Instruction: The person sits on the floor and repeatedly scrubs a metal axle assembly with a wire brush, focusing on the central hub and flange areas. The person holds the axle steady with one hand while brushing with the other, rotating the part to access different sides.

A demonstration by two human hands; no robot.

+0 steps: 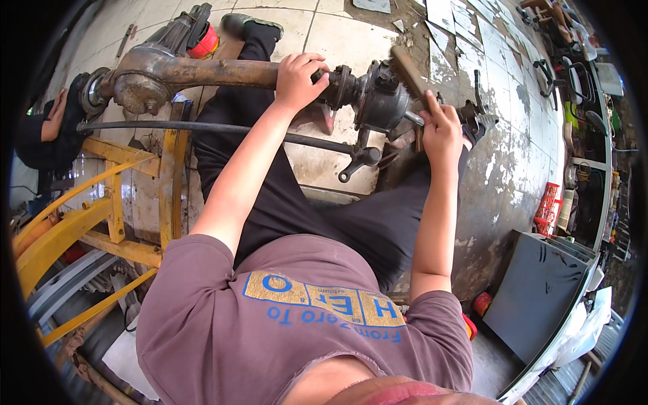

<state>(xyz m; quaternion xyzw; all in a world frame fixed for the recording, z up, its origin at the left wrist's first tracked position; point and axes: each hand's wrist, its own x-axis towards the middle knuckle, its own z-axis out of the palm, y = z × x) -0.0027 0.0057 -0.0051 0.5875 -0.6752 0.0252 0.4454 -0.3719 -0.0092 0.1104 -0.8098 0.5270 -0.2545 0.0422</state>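
Observation:
A heavy, greasy vehicle axle (pixel 223 73) lies across in front of me, with a rounded differential housing (pixel 143 79) on its left. My left hand (pixel 300 81) is closed over the axle tube, close to the flange at its right end. My right hand (pixel 442 131) grips a brown, wooden-backed brush (pixel 409 71), tilted up and to the left. The brush lies against or just beside the dark steering knuckle (pixel 383 101); its bristles are hidden from me. Below the tube runs a long black tie rod (pixel 223 128), joined to an arm at the knuckle.
At left stands a yellow metal frame (pixel 125 250). A red container (pixel 204 44) sits behind the axle. On the right are a grey metal cabinet (pixel 530 293) and a cluttered shelf (pixel 594 162). Another person's hand (pixel 57 108) shows at far left. The tiled floor (pixel 496 128) is worn and stained.

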